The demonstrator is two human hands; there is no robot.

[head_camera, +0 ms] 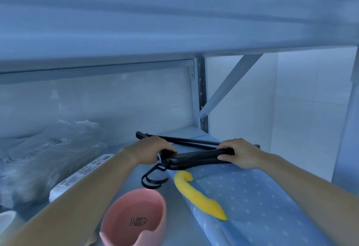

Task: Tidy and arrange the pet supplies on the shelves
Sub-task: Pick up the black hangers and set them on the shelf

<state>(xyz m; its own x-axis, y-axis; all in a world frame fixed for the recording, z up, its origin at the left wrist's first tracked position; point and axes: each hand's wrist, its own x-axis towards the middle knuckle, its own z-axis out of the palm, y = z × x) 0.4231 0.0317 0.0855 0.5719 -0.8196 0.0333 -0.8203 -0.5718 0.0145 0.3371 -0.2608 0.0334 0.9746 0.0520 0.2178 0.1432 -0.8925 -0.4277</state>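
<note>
Shelf: a grey shelf (176, 216) with another shelf (174, 22) close above it, a metal post (201, 94) with holes at the back, and a pale tiled wall (116, 98) behind.
Hangers: a small stack of black hangers (196, 158) lies flat and sideways over the far end of the blue cloth. It is not clear if the stack rests on the cloth or is lifted a bit.
Hooks: the black hooks (153, 179) point toward the person and hang over the grey shelf, just past the pink bowl.
Left hand: the left hand (149, 150) holds the left end of the stack, close to the hooks. Its fingers are curled over the top.
Right hand: the right hand (240, 153) holds the right end, with fingers bent over the top and the thumb at the front edge.
Blue cloth: a blue cloth (252, 197) with white dots covers the right part of the shelf.
Yellow thing: a soft yellow thing (198, 197) with a curled end lies on the blue cloth, just in front of the hangers.
Pink bowl: a pink bowl (136, 220) stands near the front – it has a little fish bone drawing (138, 221) inside.
White pack: a white pack (77, 179) with a label lies to the left, partly under the left arm.
Plastic bags: clear, crinkly plastic bags (58, 148) fill the left side – what is in them is too blurry to tell.
</note>
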